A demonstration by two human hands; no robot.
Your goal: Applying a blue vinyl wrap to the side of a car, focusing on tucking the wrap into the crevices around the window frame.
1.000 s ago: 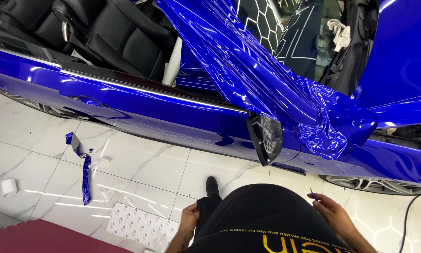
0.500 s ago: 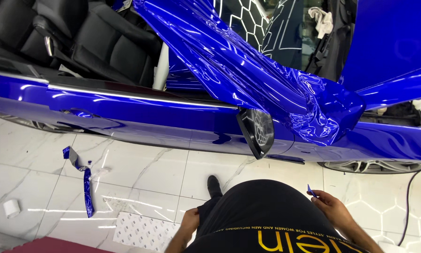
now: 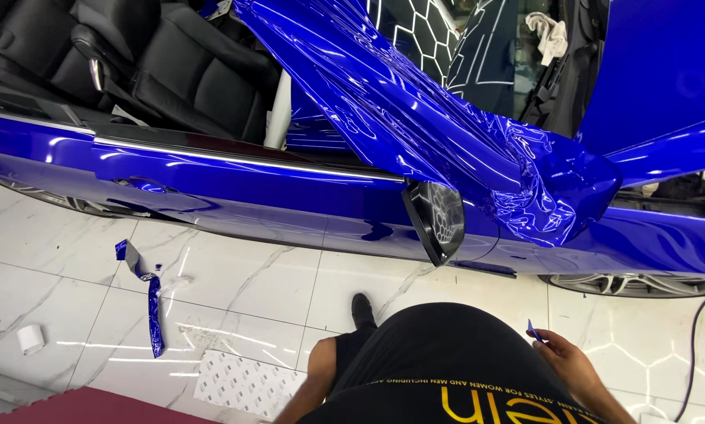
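Fingertips (image 3: 542, 339) of the right hand (image 3: 573, 367) are pinching a small blue scrap of film (image 3: 533, 331), holding it low at the hip, away from the glossy bodywork — probably so it is not sticking to anything. The left hand (image 3: 321, 369) is hanging by the thigh, and I cannot tell how its fingers are set, since the dark clothing is covering them. Just ahead, the black side mirror (image 3: 435, 221) is jutting from the blue car door (image 3: 289, 196). Above it a loose sheet of blue wrap film (image 3: 415, 118) is draping down and bunching in wrinkles beside the mirror — seemingly not smoothed on there. Further out on the white marble floor (image 3: 235, 275), a trimmed strip of blue film (image 3: 152, 302) is lying curled, well apart from the car, near a white perforated backing sheet (image 3: 242, 385) and a small roll of tape (image 3: 30, 338).
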